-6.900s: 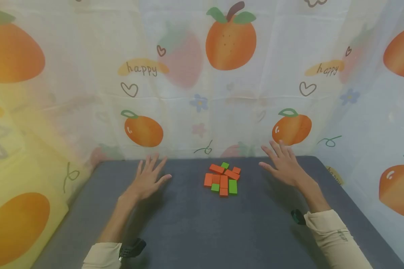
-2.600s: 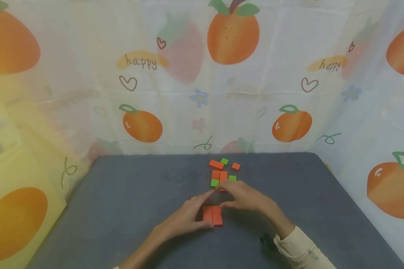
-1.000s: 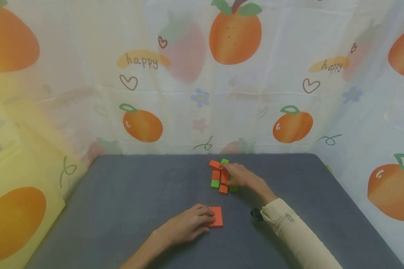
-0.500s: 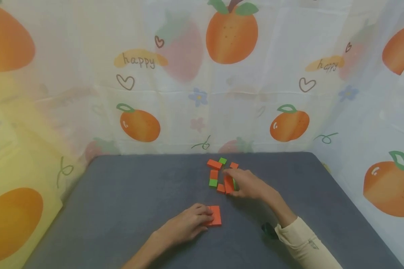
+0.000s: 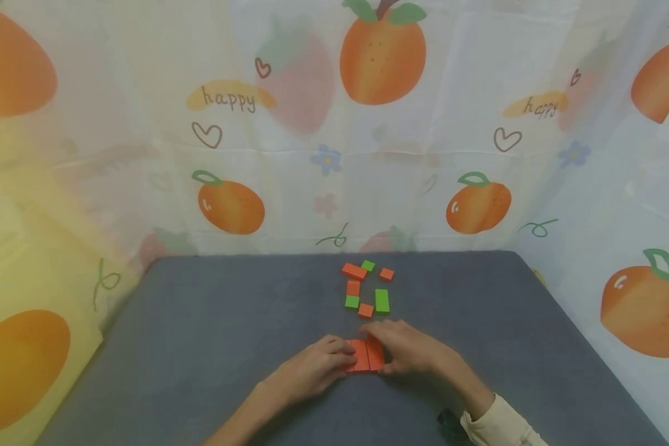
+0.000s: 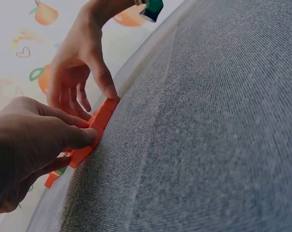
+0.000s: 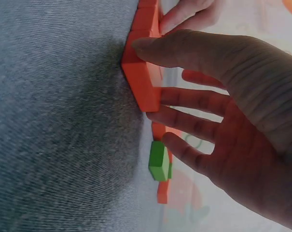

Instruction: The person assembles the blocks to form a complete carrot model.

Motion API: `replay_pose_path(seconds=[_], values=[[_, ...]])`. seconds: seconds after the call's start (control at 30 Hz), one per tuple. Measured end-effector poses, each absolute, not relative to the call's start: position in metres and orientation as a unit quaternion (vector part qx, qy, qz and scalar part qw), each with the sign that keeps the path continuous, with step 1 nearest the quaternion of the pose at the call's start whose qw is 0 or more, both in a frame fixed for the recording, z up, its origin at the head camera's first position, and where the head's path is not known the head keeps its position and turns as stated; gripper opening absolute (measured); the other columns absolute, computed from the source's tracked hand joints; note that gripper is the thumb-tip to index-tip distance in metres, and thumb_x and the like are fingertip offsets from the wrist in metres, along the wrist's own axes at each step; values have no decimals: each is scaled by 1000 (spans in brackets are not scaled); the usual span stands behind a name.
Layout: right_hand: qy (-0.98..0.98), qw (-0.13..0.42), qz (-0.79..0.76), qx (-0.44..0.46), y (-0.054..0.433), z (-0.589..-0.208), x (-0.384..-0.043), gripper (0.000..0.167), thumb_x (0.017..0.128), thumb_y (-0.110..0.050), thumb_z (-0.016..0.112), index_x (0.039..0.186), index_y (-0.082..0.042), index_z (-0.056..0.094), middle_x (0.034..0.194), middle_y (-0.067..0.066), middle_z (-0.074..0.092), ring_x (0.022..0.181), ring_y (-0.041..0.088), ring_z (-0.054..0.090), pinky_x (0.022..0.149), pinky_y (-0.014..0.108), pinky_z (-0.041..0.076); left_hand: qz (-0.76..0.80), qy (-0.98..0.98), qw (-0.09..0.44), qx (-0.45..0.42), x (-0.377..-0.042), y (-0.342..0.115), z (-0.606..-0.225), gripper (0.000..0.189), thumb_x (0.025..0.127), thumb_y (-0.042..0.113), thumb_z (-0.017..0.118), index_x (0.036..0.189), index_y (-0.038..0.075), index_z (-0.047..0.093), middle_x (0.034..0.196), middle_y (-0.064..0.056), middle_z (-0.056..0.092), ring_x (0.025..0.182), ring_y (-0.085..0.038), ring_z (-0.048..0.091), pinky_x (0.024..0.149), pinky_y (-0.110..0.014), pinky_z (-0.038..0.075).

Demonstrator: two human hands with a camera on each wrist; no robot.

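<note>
On the grey bench (image 5: 228, 322), our right hand (image 5: 412, 348) pinches the right end of an orange block row (image 5: 361, 356), our left hand (image 5: 314, 365) grips its left end (we see loose blocks (image 5: 382, 301) beyond)

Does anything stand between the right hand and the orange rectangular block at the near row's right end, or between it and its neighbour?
Nothing visible does: the right hand holds the orange rectangular block, with no object between it and the neighbouring orange block.
</note>
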State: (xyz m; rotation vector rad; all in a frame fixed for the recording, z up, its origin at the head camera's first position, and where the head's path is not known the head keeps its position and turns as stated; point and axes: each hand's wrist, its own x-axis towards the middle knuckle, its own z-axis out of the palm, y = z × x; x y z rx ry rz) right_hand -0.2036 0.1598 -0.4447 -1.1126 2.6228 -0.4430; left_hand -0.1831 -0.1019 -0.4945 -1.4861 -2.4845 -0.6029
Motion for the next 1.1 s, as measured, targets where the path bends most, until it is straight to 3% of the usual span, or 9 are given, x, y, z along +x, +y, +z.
replay_pose_path(seconds=[0.3, 0.6, 1.1], values=[[898, 151, -177, -374, 154, -449, -208, 77, 87, -22, 87, 152, -8, 49, 150, 7, 59, 138, 30, 56, 114, 64, 45, -200, -845, 83, -490, -181, -100, -492, 23, 97, 17, 76, 120, 13, 77, 125, 0, 73, 121, -17, 66, 104, -31, 58], [899, 138, -166, -381, 151, -453, -211, 75, 86, -23, 87, 150, -9, 51, 146, 4, 61, 132, 26, 59, 113, 59, 48, -200, -840, 95, -495, -182, -101, -493, 23, 97, 17, 76, 119, 12, 77, 125, -1, 74, 119, -18, 66, 103, -32, 58], [895, 147, -177, -383, 144, -451, -210, 80, 87, -23, 87, 154, -8, 46, 153, 7, 56, 140, 31, 55, 116, 62, 44, -203, -838, 92, -498, -184, -104, -494, 25, 96, 18, 77, 121, 12, 76, 124, 0, 71, 120, -16, 65, 104, -31, 57]])
